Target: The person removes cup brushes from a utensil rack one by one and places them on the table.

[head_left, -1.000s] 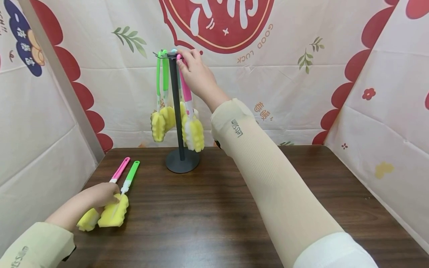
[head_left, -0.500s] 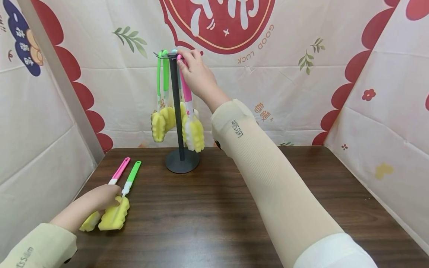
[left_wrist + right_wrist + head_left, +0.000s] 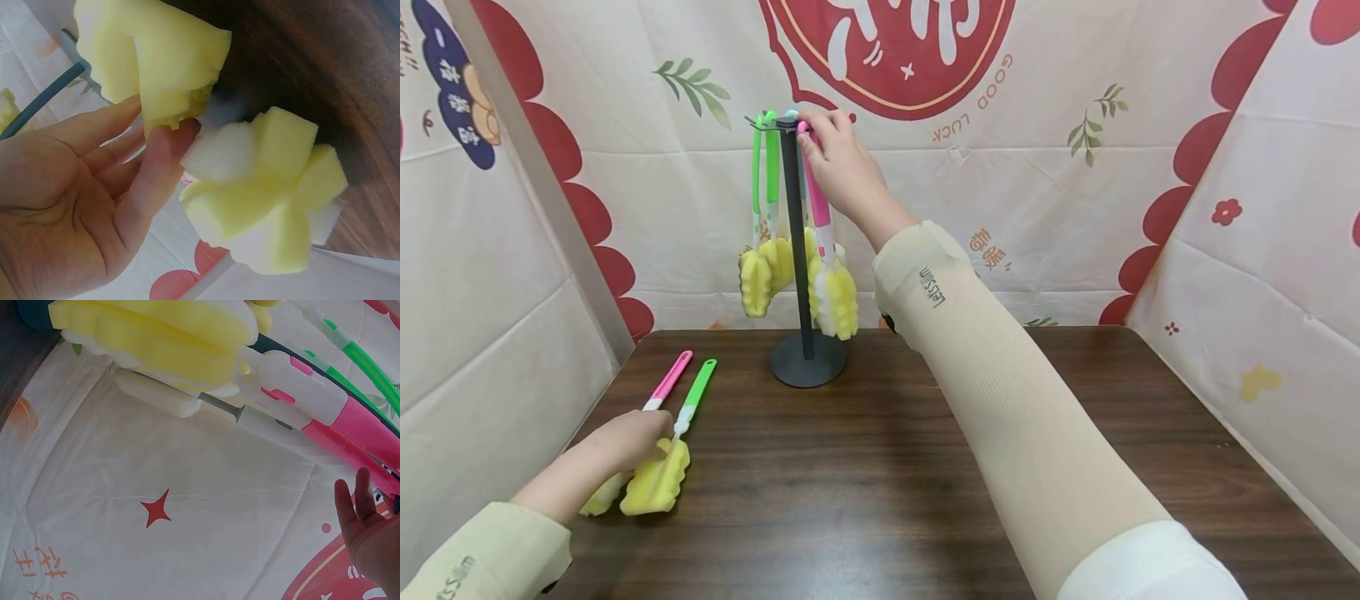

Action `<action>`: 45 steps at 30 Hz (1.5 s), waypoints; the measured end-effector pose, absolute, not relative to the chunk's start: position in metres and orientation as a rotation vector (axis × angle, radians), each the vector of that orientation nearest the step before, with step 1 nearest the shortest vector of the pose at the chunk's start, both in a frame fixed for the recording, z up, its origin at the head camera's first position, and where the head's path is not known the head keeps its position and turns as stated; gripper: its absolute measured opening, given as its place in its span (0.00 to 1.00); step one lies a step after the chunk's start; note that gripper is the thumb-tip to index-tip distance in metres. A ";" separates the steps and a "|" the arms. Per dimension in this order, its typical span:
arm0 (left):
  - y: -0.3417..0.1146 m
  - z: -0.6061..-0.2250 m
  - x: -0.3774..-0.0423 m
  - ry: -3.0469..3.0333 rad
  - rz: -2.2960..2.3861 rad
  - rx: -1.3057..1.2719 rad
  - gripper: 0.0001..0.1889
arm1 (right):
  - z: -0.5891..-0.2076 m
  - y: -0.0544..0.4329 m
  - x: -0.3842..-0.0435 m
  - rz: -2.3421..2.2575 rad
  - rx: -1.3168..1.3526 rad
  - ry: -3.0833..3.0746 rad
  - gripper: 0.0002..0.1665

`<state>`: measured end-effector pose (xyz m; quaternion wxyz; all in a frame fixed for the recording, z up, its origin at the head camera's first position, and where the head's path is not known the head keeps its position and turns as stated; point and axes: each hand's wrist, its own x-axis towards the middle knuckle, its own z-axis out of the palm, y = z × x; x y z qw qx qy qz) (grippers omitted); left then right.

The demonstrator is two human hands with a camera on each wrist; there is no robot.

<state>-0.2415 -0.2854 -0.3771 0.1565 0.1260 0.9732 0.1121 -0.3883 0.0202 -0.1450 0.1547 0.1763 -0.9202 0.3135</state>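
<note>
A white printed cloth (image 3: pixel 970 200) hung behind the dark table (image 3: pixel 865 467). We saw the left hand (image 3: pixel 632 437) pinch a green-handled brush (image 3: pixel 682 422) by its sponge, just beside a pink-handled brush (image 3: pixel 672 379). At the top of the black stand (image 3: pixel 798 217), we couldn't tell whether the right hand's (image 3: pixel 838 162) fingers pinched the hanging pink brush (image 3: pixel 817 200); green brushes (image 3: pixel 772 175) hung there too.

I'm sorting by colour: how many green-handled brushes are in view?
3: one green brush on the table, towards its left; a second brush and a third brush hanging from the left of the stand. Others may be hidden behind it.
</note>
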 end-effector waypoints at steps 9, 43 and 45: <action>-0.284 -0.373 -0.246 2.835 0.235 0.408 0.06 | -0.142 0.023 -0.387 0.864 0.501 -2.642 0.31; -0.270 -0.353 -0.243 2.959 0.298 0.339 0.14 | -0.134 0.023 -0.391 0.780 0.588 -2.645 0.32; -0.266 -0.352 -0.243 2.983 0.300 0.319 0.15 | -0.133 0.024 -0.391 0.812 0.596 -2.647 0.32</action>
